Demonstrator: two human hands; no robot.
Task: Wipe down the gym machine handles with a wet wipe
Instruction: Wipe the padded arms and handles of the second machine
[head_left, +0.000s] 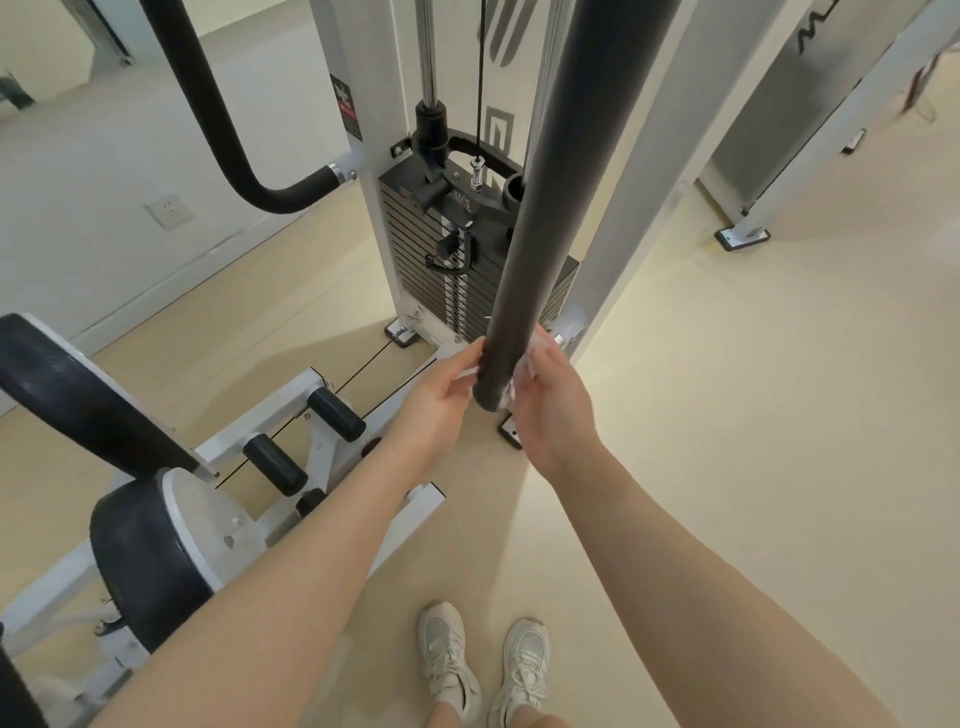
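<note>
A long black padded handle (545, 208) of the gym machine hangs down the middle of the view, its lower end level with my hands. A white wet wipe (524, 366) is wrapped around that lower end. My right hand (550, 410) holds the wipe against the handle's right side. My left hand (441, 395) pinches the wipe's other edge at the handle's left side. A second curved black handle (218, 119) hangs at the upper left, away from both hands.
The weight stack (467, 249) in its white frame stands straight behind the handle. At the lower left lie a black seat pad (150, 566), a back pad (78, 400) and black foot rollers (335, 413). My white sneakers (483, 660) stand on beige floor. Another machine's frame (743, 228) is at the right.
</note>
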